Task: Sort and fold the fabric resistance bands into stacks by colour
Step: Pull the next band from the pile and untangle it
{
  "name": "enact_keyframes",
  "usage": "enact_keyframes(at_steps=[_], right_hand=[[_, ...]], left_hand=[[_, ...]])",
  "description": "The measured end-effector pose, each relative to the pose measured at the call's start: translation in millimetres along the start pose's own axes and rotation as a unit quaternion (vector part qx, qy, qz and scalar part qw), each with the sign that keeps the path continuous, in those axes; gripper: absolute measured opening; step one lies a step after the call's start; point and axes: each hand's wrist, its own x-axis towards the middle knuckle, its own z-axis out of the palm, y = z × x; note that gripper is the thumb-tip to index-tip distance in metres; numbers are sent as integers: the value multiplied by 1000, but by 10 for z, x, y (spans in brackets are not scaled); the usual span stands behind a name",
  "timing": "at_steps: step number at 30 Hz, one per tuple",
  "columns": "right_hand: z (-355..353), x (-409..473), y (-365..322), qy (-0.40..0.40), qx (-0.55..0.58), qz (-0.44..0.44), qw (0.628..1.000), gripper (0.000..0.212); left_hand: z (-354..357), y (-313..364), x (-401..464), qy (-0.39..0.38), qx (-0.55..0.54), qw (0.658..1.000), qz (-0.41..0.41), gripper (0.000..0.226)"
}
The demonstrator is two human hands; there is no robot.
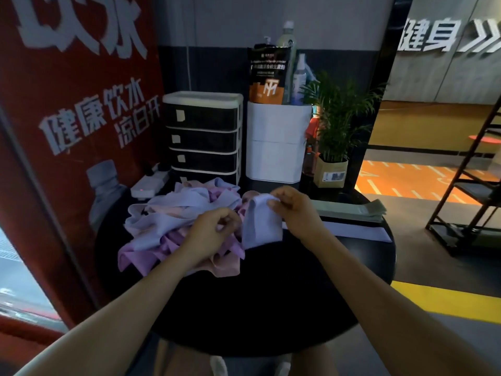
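Writing: large white characters "健康饮水 凉白开" are printed on the red banner [81,104] at the left; "健身" with chevrons is mounted in raised white letters on the far wall sign [447,36]; an "M" logo is read on the black-and-orange pouch [267,74], its smaller print too blurred to read.
Bench: a round, matt black bench [271,294] is seen.
Pile: soft woven bands in lilac, pink and purple are heaped in a crumpled pile [176,221] at the bench's left rear.
Held band: a lilac band [260,221] is pinched at its top edge by the right hand [295,207] and hangs in a doubled fold just beside the pile.
Left hand: the left hand [214,229] is curled over the pile, a bit of pinkish fabric pinched at the fingertips.
Sorted bands: flat grey-green bands [352,210] are stacked at the right rear, with a flat lilac strip [357,230] laid just in front.
Behind: a drawer unit [203,137] with paper labels, a white box [276,142] and a potted plant [336,126] are stood.
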Motion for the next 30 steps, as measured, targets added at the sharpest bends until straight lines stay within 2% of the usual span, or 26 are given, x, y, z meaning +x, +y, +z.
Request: enact_keyframes(at_steps=[7,12,16,19,22,24,27,30], right_hand=[[-57,125,-302,31,48,25,998,6],[6,202,-504,61,66,34,995,16],[53,274,-625,77,55,27,995,12],[56,302,-719,69,108,42,991,5],[39,305,-781,42,183,70,980,9],[20,316,-775,28,198,74,977,10],[28,361,-705,17,134,63,989,10],[89,408,-677,-18,31,9,999,29]], left_hand=[[-105,262,-14,81,-115,990,17,16],[-67,462,16,25,-169,985,32,9],[-94,473,67,41,-151,987,42,15],[-213,466,144,80,-158,983,51,15],[-384,527,255,137,-175,973,65,8],[-479,554,336,149,-198,967,63,14],[-557,551,439,146,-238,960,33,21],[-578,564,499,146,-271,951,9,19]])
